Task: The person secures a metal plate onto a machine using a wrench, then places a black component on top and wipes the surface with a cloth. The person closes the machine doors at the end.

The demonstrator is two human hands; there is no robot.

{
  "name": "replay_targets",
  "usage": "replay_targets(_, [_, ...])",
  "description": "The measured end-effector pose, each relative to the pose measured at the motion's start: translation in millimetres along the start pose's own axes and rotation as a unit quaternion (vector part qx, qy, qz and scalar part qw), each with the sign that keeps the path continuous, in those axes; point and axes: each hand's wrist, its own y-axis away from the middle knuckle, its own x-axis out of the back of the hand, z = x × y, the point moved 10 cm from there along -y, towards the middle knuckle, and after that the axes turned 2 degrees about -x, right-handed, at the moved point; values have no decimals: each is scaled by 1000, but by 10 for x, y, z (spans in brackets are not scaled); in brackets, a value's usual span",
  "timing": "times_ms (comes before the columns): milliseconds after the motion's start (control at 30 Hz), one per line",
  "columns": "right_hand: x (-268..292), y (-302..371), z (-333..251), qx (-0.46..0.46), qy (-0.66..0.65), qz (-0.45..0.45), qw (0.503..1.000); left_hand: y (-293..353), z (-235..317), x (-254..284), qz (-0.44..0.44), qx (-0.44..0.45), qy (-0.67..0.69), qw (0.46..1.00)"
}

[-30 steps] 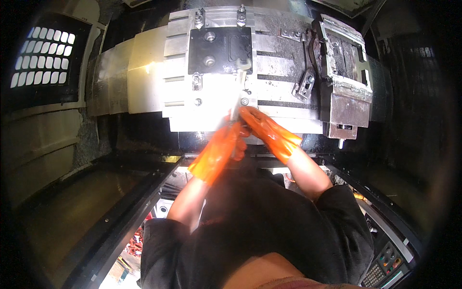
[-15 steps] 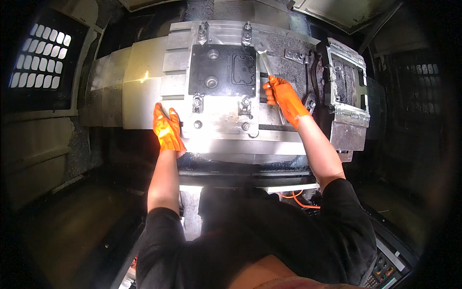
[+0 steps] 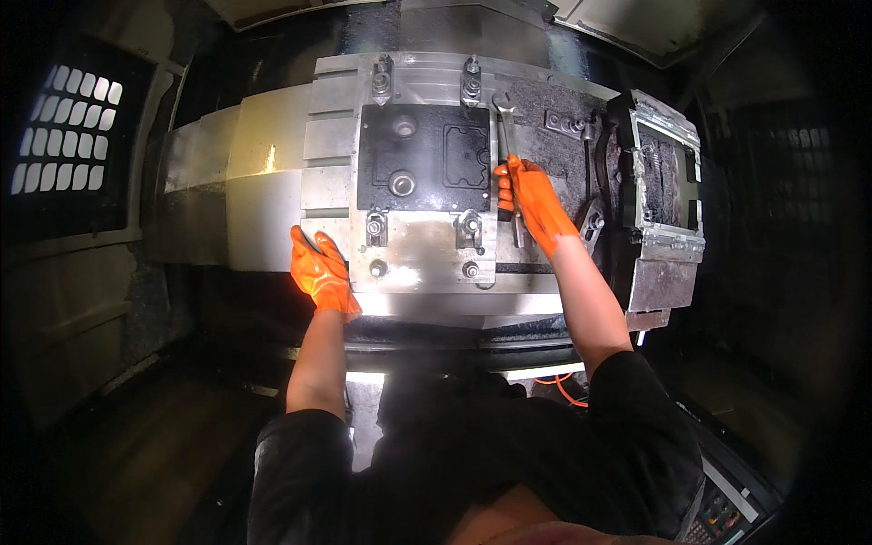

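Observation:
My right hand [image 3: 538, 202], in an orange glove, is closed around the middle of a steel open-end wrench [image 3: 509, 132]. The wrench's jaw points away from me, just right of the far right clamp [image 3: 471, 84]; its other end reaches below my fingers. My left hand [image 3: 320, 271], also orange-gloved, lies with fingers stretched out at the left front edge of the slotted machine table [image 3: 324, 202]. Between my hands sits a dark rectangular plate [image 3: 425, 150] with two round recesses and a curved outline. It lies on a silvery fixture plate [image 3: 422, 250], with bolted clamps at its near and far edges.
To the right stands a rectangular metal frame [image 3: 668, 168] coated with chips. Chips cover the table's right part around another clamp [image 3: 565, 122]. Stepped metal covers [image 3: 263, 173] extend left. A slotted window [image 3: 68, 127] is in the left wall, and an orange hose [image 3: 569, 392] lies near my body.
The whole view has shifted, so the table sits lower in the picture. The wrench in my right hand stands straighter and slightly farther from the far right clamp. My left hand stays at the table edge.

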Motion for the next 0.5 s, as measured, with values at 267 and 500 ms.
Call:
replay_targets(267, [105,-82,-147,-2,76,-34,997,-18,171,-44,-44,-143,-216,965])
replay_targets(500, [153,-212,-317,-13,152,-66,986,-47,56,24,-3,-36,-40,999])
